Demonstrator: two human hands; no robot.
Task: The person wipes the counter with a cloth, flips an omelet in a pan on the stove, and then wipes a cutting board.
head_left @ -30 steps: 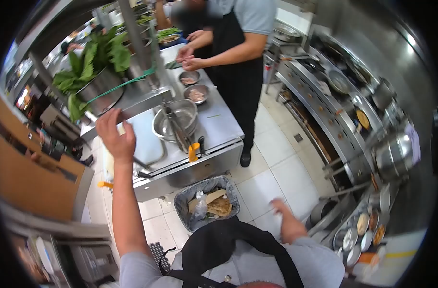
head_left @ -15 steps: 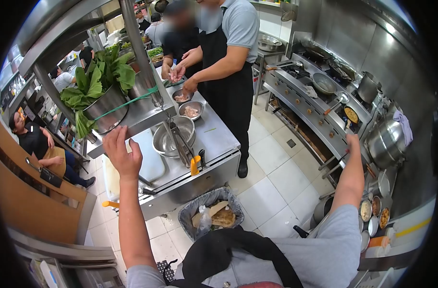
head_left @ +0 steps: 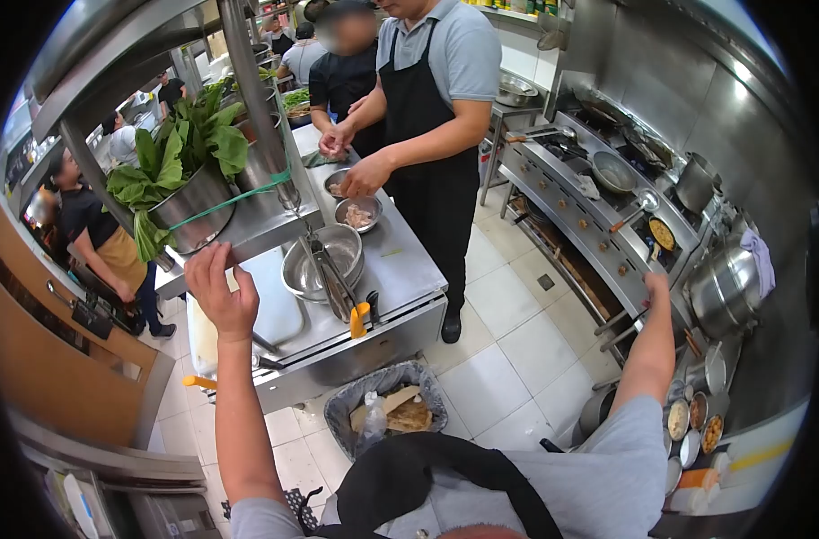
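My left hand (head_left: 224,292) is raised, thumb spread and fingers bent, fingertips right at the front edge of the steel shelf (head_left: 275,226). On that shelf stands a metal pot (head_left: 194,218) full of leafy greens (head_left: 178,153). Over at the stove, my right hand (head_left: 657,289) is closed at the handle end of a small frying pan (head_left: 653,249). Yellow food (head_left: 662,234) fills the pan. A ladle (head_left: 647,199) with a wooden handle lies just beyond it.
Below the shelf, a steel bowl (head_left: 342,247) and a white cutting board (head_left: 279,301) sit on the counter. A lined bin (head_left: 338,418) stands before me. Two co-workers stand behind the counter; one reaches over small bowls of meat (head_left: 358,216). Another person (head_left: 104,234) stands at left.
The view has shifted slightly. At left, the person who was sitting is now upright. The co-worker's hand has moved closer over the small bowls. My hands keep nearly the same pose.
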